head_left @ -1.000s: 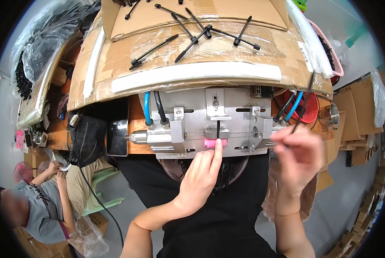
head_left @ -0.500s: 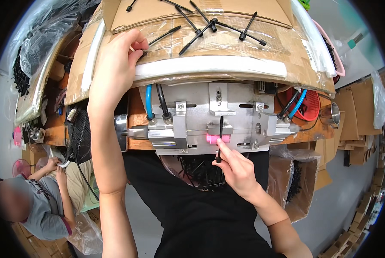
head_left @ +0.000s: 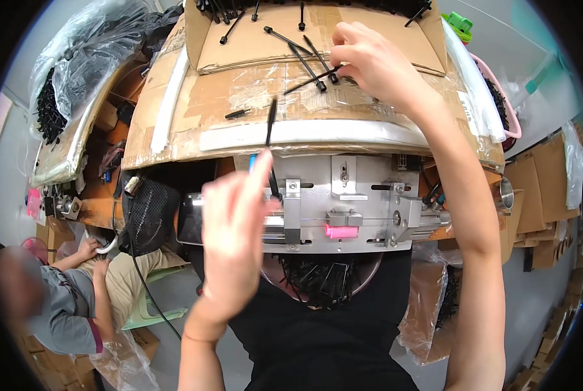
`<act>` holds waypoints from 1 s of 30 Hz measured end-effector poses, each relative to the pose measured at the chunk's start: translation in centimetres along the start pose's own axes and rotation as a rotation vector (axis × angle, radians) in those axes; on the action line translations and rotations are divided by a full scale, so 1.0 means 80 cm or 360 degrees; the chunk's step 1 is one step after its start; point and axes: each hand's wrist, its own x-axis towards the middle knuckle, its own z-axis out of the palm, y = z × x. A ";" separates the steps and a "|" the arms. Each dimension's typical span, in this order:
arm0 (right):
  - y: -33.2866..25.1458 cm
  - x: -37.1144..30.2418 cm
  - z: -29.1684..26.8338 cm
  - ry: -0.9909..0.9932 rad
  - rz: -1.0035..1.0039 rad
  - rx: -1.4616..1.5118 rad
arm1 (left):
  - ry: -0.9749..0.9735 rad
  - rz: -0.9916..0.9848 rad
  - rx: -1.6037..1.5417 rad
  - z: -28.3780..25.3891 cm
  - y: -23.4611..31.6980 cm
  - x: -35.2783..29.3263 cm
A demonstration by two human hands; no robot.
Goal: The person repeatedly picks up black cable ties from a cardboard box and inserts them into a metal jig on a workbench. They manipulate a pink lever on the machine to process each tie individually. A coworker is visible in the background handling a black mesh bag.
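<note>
My left hand [head_left: 236,241], smeared by motion, is in front of the metal fixture's left side. From its fingertips a slim black rod [head_left: 272,120] points up over the cardboard's near edge. Farther off, my right hand [head_left: 376,68] pinches the end of another black rod with a knob [head_left: 304,81] above the cardboard. More such rods [head_left: 288,39] lie beside those fingers. A small black piece [head_left: 237,113] rests alone on the cardboard. Between the two side cylinders of the metal fixture [head_left: 376,189], a pink block [head_left: 341,231] sits below a small steel holder [head_left: 345,217], with no rod across it.
A tub of black rods [head_left: 320,277] stands below the fixture, at my lap. Plastic-lined boxes [head_left: 428,319] are on the right. A black mesh bin [head_left: 151,208] and a cable are on the left, where another person [head_left: 70,306] sits. A metal cup [head_left: 505,193] stands at the right.
My right hand has gone from the fixture to the rods on the cardboard. The left has come back from the cardboard with a rod. The rod at the pink block is gone from there.
</note>
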 end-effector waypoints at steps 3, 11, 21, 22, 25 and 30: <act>-0.019 0.001 -0.016 -0.0019 0.0339 0.0285 | -0.0199 0.0067 -0.0092 0.010 0.024 -0.067; -0.051 -0.066 -0.107 0.0351 0.1375 0.1622 | -0.0625 0.0117 0.0164 0.082 0.063 -0.120; -0.103 -0.142 -0.141 0.1030 0.1639 0.2147 | -0.0688 0.0101 0.0184 0.088 0.064 -0.117; -0.114 -0.152 -0.142 0.1029 0.1603 0.2004 | -0.0736 0.0108 0.0140 0.084 0.065 -0.111; -0.186 -0.158 -0.118 0.0886 0.1260 0.1417 | -0.0685 0.0110 -0.0052 0.058 0.052 -0.068; -0.295 -0.214 -0.066 0.0174 0.1216 0.1119 | -0.0085 0.0050 0.0349 0.057 -0.041 0.087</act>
